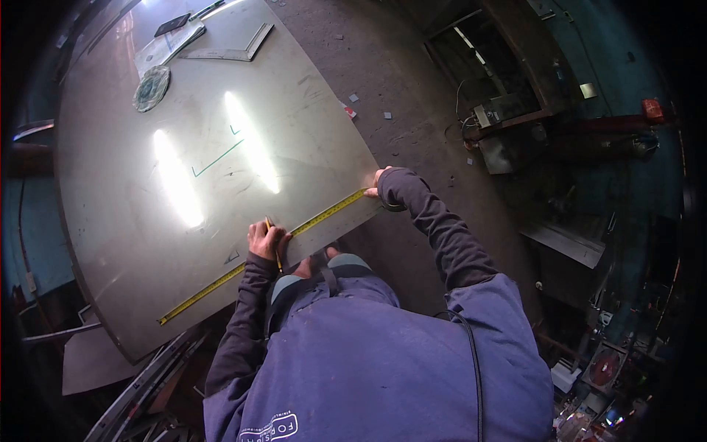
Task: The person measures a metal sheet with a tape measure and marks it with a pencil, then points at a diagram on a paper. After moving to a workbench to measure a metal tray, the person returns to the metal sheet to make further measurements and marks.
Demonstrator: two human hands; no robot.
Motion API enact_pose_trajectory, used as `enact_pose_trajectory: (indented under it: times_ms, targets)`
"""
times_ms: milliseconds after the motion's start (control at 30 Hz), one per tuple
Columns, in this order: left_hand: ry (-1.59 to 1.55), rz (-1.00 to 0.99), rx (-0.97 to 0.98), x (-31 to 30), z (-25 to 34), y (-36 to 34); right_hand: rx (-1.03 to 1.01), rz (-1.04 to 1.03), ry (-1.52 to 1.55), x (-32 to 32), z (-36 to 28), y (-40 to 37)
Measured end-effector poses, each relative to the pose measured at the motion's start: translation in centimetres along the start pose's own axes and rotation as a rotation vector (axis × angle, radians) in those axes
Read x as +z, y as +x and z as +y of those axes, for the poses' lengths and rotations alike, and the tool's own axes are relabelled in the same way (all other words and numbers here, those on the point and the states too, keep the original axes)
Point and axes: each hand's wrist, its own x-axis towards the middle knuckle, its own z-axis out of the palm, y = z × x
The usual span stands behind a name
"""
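A large metal sheet lies before me, and a yellow tape measure is stretched along its near edge. My left hand is closed round a thin yellow pencil and rests over the middle of the tape, covering part of it. At the sheet's right edge, my right hand grips the right end of the tape measure; the sleeve hides part of this hand. Green marker lines are drawn on the sheet, and a small dark mark shows beside my left hand.
Toward the far end of the sheet lie a metal square, a round roll, papers and a phone. Metal strips lean at lower left. Small scraps dot the floor; equipment stands at right.
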Motion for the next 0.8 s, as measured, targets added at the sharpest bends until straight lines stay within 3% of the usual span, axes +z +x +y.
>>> enact_pose_trajectory:
  times_ms: [633, 667, 733, 800]
  targets:
    - [-0.015, -0.053, 0.026, -0.8, -0.1, 0.4, -0.016, -0.016, -0.039, -0.5, 0.2, 0.1]
    - [-0.066, 0.050, 0.013, -0.8, -0.2, 0.4, -0.005, -0.062, -0.038, -0.8, 0.0, 0.0]
    - [-0.073, 0.168, -0.038, -1.6, -0.8, -0.5, -0.156, 0.119, -0.004, -0.5, 0.6, -1.0]
    - [-0.276, 0.297, -0.209, -3.3, -2.4, -2.9, -0.213, 0.167, 0.066, 0.2, 0.8, -0.5]
